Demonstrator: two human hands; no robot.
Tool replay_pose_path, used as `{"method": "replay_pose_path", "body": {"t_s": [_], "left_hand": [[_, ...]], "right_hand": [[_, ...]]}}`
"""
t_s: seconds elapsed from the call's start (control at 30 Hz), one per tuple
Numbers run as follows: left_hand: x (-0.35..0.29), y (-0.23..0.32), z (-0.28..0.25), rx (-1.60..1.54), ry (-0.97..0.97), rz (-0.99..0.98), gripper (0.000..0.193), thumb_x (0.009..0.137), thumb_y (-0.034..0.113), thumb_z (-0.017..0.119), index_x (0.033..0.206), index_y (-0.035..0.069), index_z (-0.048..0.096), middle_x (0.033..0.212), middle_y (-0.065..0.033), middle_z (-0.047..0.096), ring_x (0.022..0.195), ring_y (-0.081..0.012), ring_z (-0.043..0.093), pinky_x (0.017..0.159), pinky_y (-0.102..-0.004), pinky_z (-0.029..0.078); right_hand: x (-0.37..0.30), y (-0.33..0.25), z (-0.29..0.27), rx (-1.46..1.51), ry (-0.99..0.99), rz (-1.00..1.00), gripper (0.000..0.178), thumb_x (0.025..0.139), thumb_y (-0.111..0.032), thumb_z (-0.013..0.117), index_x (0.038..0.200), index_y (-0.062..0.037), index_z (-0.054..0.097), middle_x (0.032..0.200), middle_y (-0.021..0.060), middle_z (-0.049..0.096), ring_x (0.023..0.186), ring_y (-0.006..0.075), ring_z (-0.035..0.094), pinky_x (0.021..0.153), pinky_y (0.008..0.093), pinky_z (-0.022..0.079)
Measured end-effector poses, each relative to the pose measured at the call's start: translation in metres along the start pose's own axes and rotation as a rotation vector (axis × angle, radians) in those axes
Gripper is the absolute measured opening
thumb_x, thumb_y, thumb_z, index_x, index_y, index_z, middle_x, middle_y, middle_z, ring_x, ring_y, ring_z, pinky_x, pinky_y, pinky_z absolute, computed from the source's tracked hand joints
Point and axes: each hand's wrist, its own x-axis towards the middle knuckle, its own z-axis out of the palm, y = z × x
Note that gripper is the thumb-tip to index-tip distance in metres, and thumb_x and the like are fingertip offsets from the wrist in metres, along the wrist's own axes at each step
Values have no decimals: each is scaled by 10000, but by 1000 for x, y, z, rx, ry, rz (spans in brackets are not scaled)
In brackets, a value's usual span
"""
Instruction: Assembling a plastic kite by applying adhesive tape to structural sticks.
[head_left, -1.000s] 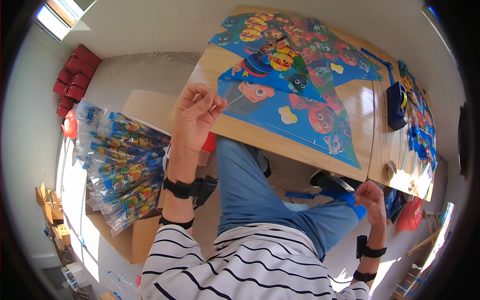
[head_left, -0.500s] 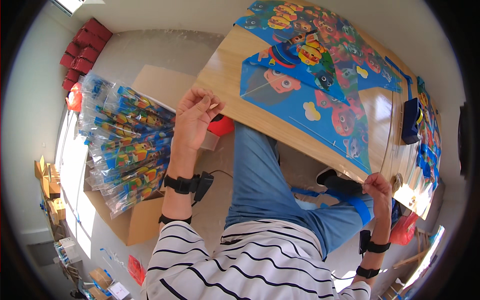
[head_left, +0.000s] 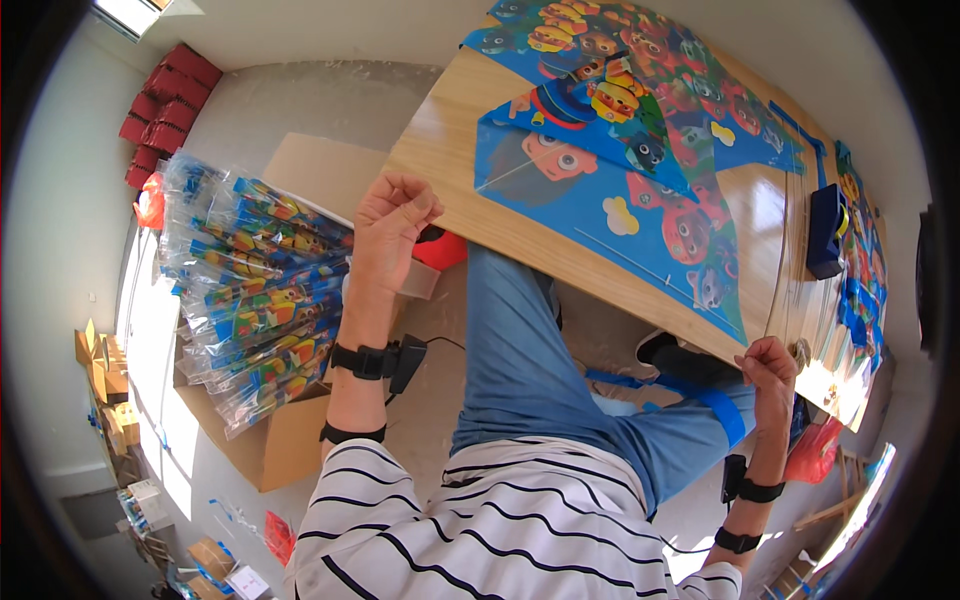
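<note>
My left hand (head_left: 398, 212) is raised beside the table's left edge, thumb and fingertips pinched together. My right hand (head_left: 768, 368) is closed in a similar pinch at the near right edge, close to the sheet's lower corner. Anything in either pinch is too thin or small to make out. Between them, on the wooden table (head_left: 440, 130), lies a blue printed kite sheet (head_left: 625, 218) with cartoon figures and a folded flap. A thin pale rod (head_left: 622, 256) shows along its near side. More printed sheets (head_left: 660, 70) lie beyond it.
Thin rods (head_left: 790, 260) and a dark blue tape dispenser (head_left: 826, 235) are on the table's right side, beside more printed fabric (head_left: 862, 270). At left, a cardboard box (head_left: 290, 440) carries several clear-bagged printed kites (head_left: 265, 290). Red boxes (head_left: 170, 110) are stacked by the wall.
My right hand has shifted slightly right and up. My left hand stays almost in place, still pinched. The view has tilted a little; the sheets lie as before.
</note>
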Motion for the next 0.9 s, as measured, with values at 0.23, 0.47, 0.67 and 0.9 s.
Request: {"method": "replay_pose_path", "body": {"t_s": [0.23, 0.47, 0.67, 0.9], "left_hand": [[-2, 1, 6, 116, -30, -17, 115, 877, 6, 652, 977, 28, 598, 869, -58, 629, 810, -159, 635, 781, -293, 530], [1, -8, 12, 195, -22, -12, 57, 902, 12, 620, 941, 36, 586, 948, -57, 621, 898, -145, 617, 828, -289, 520], [11, -11, 19, 197, -23, -15, 68, 896, 4, 623, 946, 30, 586, 959, -50, 598, 899, -156, 598, 837, -282, 510], [35, -37, 27, 311, -82, -54, 118, 871, -5, 629, 983, 19, 601, 871, -36, 602, 801, -121, 587, 788, -244, 509]], "right_hand": [[-1, -4, -3, 8, 114, -36, 74, 811, 26, 594, 866, -24, 592, 729, 2, 562, 605, 55, 450, 559, 195, 341], [1, 2, -13, 17, 94, -54, 71, 816, -2, 629, 849, -37, 577, 693, -22, 517, 604, 53, 449, 550, 199, 336], [5, 5, -17, 27, 103, -4, 45, 838, -46, 619, 853, -46, 577, 721, -13, 553, 646, 56, 478, 595, 199, 361], [13, 22, -38, 88, 123, 35, 45, 818, -63, 618, 818, -29, 589, 687, 5, 553, 604, 68, 469, 566, 201, 347]]}}
